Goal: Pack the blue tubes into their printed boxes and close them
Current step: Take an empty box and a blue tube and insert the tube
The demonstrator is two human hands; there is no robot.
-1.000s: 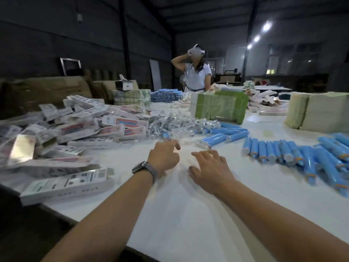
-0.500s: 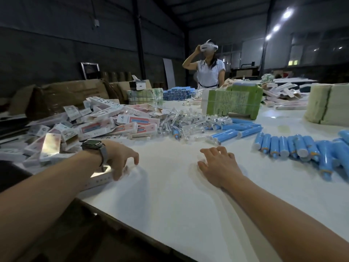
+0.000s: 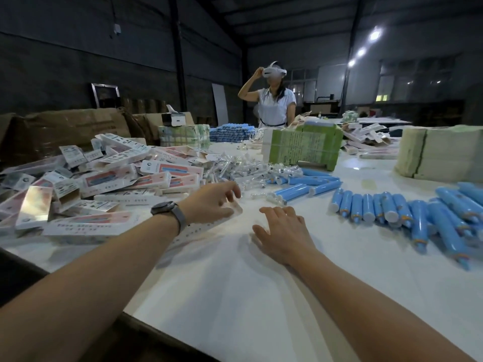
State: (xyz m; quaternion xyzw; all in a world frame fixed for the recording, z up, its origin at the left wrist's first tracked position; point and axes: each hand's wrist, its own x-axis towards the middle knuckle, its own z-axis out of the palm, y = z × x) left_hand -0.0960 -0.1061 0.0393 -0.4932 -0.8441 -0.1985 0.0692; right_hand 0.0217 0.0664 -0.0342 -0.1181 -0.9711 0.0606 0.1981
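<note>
My left hand (image 3: pixel 211 202), with a watch on its wrist, grips a long white printed box (image 3: pixel 198 229) that lies slanted just above the white table (image 3: pixel 235 296), left of centre. My right hand (image 3: pixel 282 231) rests flat on the table beside it, fingers spread, holding nothing. A row of blue tubes (image 3: pixel 379 207) lies to the right, stretching into a larger heap at the right edge. Two or three more blue tubes (image 3: pixel 300 190) lie just beyond my hands. A big pile of printed boxes (image 3: pixel 117 178) covers the table's left side.
Small clear plastic pieces (image 3: pixel 243 168) are heaped beyond my left hand. A green bundle (image 3: pixel 303 147) and pale stacks (image 3: pixel 439 158) stand further back. Another person (image 3: pixel 274 105) stands at the far end. The table's front edge runs diagonally at lower left.
My left hand reached left to the box pile, took hold of a printed box and has brought it back toward the middle. My right hand has stayed flat on the table.
</note>
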